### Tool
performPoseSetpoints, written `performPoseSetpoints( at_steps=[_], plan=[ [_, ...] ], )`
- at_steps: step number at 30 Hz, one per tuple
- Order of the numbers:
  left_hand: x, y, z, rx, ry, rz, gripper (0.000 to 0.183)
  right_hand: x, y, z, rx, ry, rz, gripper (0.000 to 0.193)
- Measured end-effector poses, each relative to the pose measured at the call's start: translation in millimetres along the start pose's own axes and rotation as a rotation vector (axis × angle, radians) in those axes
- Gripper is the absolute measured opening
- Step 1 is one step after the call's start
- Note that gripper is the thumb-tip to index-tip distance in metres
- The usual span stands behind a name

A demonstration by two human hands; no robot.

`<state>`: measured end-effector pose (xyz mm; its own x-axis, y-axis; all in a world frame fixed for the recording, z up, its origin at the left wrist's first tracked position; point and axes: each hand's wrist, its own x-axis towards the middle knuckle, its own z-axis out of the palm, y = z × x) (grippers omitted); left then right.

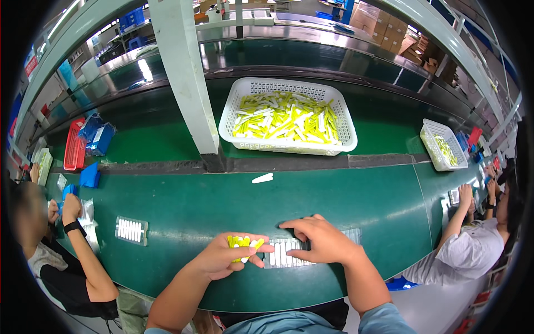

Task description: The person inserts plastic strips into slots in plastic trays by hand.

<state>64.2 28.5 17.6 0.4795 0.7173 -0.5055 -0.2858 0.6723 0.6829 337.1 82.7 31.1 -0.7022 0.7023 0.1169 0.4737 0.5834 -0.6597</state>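
My left hand (236,256) is closed around a bunch of small yellow-and-white plastic sticks (240,242), their ends poking out between thumb and fingers. Its fingertips reach the left end of a clear plastic tray (269,261) in which white sticks (283,251) lie side by side in a row. Over the right part of that tray is my right hand (320,239), thumb and index finger apart, with nothing visible between them. The thumb tip is close to the row; the hand hides some of the tray.
A white basket (233,139) full of yellow-and-white sticks stands beyond a grey post (186,83). One loose white stick (262,178) lies ahead. Another filled tray (132,230) is at left. People work on both sides, near a red basket (75,146) and a smaller white basket (445,166).
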Motion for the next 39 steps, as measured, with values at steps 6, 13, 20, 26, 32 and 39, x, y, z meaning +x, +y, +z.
performPoseSetpoints(
  at_steps=[6, 13, 20, 26, 32, 39],
  plan=[
    [3, -13, 4, 0.052, -0.069, -0.011, 0.041, 0, -12, 12, 0.459, 0.208, 0.135, 0.026],
    [4, -11, 2, 0.038, -0.05, -0.042, 0.046, 0, -11, 14, 0.377, 0.499, -0.018, 0.006],
    [-1, 5, 1, -0.066, -0.015, 0.048, 0.057, -20, -31, -21, -0.419, 0.291, -0.169, 0.009],
    [-8, 8, 10, -0.001, 0.021, 0.165, 0.052, -53, -19, 25, -0.583, 0.206, -0.296, 0.018],
    [-42, 1, 42, 0.055, 0.112, 0.329, 0.051, -65, -16, 23, -0.508, 0.09, -0.233, 0.031],
    [-59, -47, 61, -0.092, 0.14, 0.37, 0.059, -57, -20, 16, -0.481, 0.067, -0.248, 0.039]
  ],
)
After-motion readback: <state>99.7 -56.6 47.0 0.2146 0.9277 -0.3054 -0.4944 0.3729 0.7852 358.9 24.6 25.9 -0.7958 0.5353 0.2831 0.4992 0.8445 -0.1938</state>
